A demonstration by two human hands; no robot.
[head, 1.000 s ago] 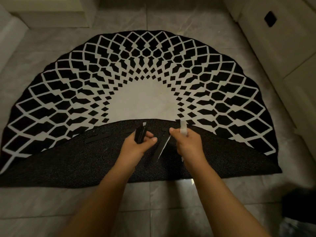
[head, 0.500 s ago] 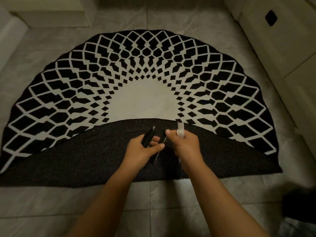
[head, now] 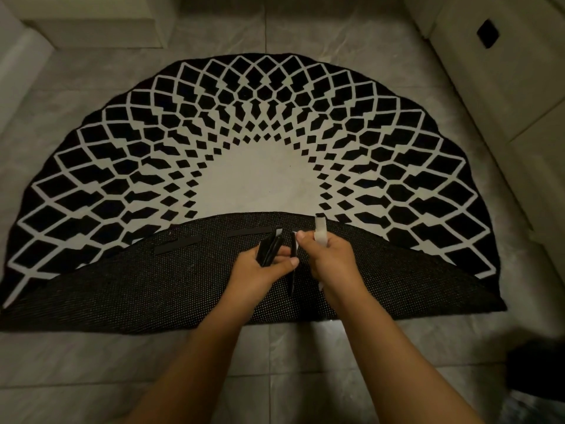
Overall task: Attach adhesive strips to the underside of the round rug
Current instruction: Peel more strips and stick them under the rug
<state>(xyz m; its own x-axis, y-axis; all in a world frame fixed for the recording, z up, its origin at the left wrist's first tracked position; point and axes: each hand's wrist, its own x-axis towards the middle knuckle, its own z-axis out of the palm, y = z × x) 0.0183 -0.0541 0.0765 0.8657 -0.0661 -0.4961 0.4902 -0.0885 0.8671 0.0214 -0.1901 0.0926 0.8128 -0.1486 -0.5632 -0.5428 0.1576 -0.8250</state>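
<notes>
1. Left hand [head: 260,267]: grip curled round a bundle of black strips [head: 269,249], thumb tip forward, bundle ends sticking up past my fingers
2. Right hand [head: 328,258]: grip closed, thumb and finger pinching the top of a single black strip [head: 294,255] that hangs down edge-on between my two hands; white backing strip [head: 320,232] also held in that fist, poking up above the knuckles, a bit of white showing below the hand too
3. Both hands sit close together, nearly touching, over the folded-back flap
4. Round rug [head: 244,133] lies on the tile floor [head: 91,362], near half folded over towards the far half so the dark dotted underside [head: 122,289] faces up
5. Two black strips already on the underside near the fold's far edge: one stuck strip [head: 178,241] left of my hands, second stuck strip [head: 250,231] just beyond the left hand
6. Visible top of rug: black-and-white diamond pattern around a plain pale centre
7. Pale cabinet [head: 504,71] fronts along the right, dark object [head: 538,365] on the floor at lower right, can't tell what it is
</notes>
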